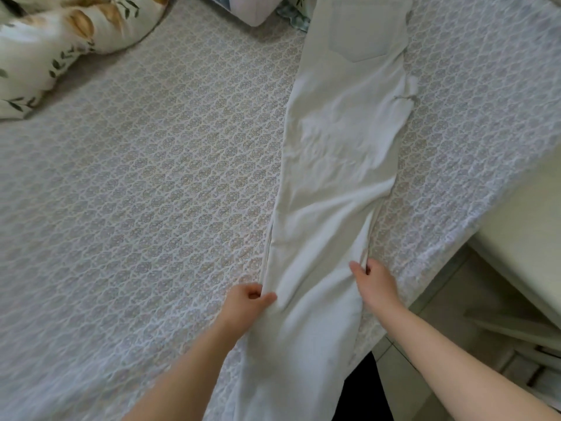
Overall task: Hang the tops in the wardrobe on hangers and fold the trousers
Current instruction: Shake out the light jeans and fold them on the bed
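Observation:
White trousers [343, 153] lie lengthwise on the bed, one leg laid over the other, with a back pocket facing up at the far end. The leg ends hang over the near edge of the bed. My left hand [246, 302] pinches the left edge of the legs between thumb and fingers. My right hand [375, 282] grips the right edge at about the same height. No tops or hangers are in view.
The bed carries a patterned white-and-beige cover [151, 192]. A floral pillow [60, 41] lies at the far left, and more bedding [261, 7] sits at the top. A pale piece of furniture [522, 226] and tiled floor [440, 314] are to the right.

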Available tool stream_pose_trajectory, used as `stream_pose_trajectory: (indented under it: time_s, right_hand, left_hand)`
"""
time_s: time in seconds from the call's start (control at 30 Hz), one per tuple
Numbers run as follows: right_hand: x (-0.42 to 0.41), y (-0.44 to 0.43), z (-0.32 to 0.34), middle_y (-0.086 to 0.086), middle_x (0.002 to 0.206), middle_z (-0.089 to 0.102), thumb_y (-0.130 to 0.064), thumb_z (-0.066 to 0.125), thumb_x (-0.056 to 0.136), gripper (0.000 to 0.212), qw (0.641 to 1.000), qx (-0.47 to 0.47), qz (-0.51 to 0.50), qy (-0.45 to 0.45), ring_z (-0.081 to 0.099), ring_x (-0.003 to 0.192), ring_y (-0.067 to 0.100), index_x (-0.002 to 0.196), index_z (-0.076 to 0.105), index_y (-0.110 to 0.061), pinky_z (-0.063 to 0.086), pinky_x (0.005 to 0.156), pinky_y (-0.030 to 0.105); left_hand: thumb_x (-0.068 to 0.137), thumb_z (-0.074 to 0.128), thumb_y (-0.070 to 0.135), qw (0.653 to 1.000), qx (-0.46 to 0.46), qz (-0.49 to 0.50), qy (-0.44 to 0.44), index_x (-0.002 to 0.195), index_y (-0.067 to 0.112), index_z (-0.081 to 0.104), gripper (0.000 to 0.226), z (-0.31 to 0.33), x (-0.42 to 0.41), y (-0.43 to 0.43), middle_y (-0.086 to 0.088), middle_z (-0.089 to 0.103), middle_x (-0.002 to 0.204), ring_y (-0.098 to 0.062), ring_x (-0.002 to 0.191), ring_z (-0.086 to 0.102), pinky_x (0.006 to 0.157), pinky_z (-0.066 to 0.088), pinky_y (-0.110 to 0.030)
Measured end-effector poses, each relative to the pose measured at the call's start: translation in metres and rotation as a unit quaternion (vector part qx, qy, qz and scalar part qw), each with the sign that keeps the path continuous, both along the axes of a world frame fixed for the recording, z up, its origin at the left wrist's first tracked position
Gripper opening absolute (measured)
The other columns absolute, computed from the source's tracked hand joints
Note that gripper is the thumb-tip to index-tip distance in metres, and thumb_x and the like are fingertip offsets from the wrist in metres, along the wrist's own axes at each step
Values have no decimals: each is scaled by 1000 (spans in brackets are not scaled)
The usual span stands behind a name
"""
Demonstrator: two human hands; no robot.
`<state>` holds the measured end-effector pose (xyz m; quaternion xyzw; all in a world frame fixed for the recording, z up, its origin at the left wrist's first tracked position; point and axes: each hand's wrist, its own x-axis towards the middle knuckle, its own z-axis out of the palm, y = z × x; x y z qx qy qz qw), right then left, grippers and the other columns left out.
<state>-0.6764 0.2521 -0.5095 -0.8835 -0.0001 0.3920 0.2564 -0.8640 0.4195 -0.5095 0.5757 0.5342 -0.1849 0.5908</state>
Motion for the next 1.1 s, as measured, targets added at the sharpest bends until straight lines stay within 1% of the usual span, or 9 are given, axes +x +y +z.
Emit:
stream_pose_trajectory:
  time_s: [0.17,0.3,0.43,0.57,0.67,0.73,0.83,1.0,1.1]
  right_hand:
    - [-18,-15,1,18,84,61,-24,40,104,36,999,-30,1,-40,53,70,27,88,58,3,36,60,33]
    - [-28,-13,8,1,83,55,-20,46,102,10,996,11,-18,-87,52,68,13,103,42,-11,38,53,30]
    - [-48,-18,5,2,85,57,-28,53,99,21,996,41,1,-85,58,74,19,104,42,-10,49,65,39]
    - [-60,-26,4,2,74,48,-26,46,102,26,994,63,-12,-89,48,69,21,81,45,-11,37,64,37]
    - [-61,-39,3,9,73,48,-25,50,98,32,990,87,-98,-43,46,67,25,75,43,-3,37,61,35]
    - [-62,-49,-1,18,88,61,-34,52,92,35,986,95,-140,-13,59,81,38,91,53,1,54,75,46]
    - [-62,-58,-6,23,100,63,-37,53,93,38,984,100,-145,16,61,93,42,96,56,1,53,84,59]
    - [-75,-63,-3,9,98,69,-26,58,95,16,982,123,-112,88,65,89,25,100,63,-11,55,87,45]
    - [-103,-79,-1,0,99,72,-20,63,93,5,973,141,-101,152,68,91,17,94,68,-20,55,87,35]
  left_hand:
    - [88,72,19,1000,10,-1,-5,77,16,72,11,0,-22,-11,2,71,70,-13,62,64,65,53,-31]
    - [90,68,23,999,51,-15,-9,80,12,71,15,-6,-23,-15,-5,70,73,-21,67,62,67,52,-35]
    - [94,61,26,992,111,-58,-10,88,10,66,18,-11,-22,-24,-7,70,82,-22,70,62,63,49,-35]
    - [97,55,27,991,125,-37,-29,86,10,60,20,-14,-28,-32,-10,68,82,-23,68,58,62,44,-34]
    - [99,53,25,988,148,10,-33,87,11,58,19,-12,-31,-35,-12,68,85,-22,68,57,61,45,-33]
    - [99,54,24,986,165,19,-32,87,11,58,18,-9,-34,-40,-13,68,86,-21,69,57,60,45,-33]
    - [99,55,23,985,166,28,-20,91,6,59,19,-6,-36,-45,-12,67,86,-21,69,56,60,44,-31]
    - [94,64,35,989,143,27,-6,80,9,59,30,2,-47,-49,-5,59,72,-17,60,51,57,40,-29]
    - [87,73,33,997,73,-32,5,86,14,68,20,10,-64,-55,3,71,81,-12,69,66,59,50,-20]
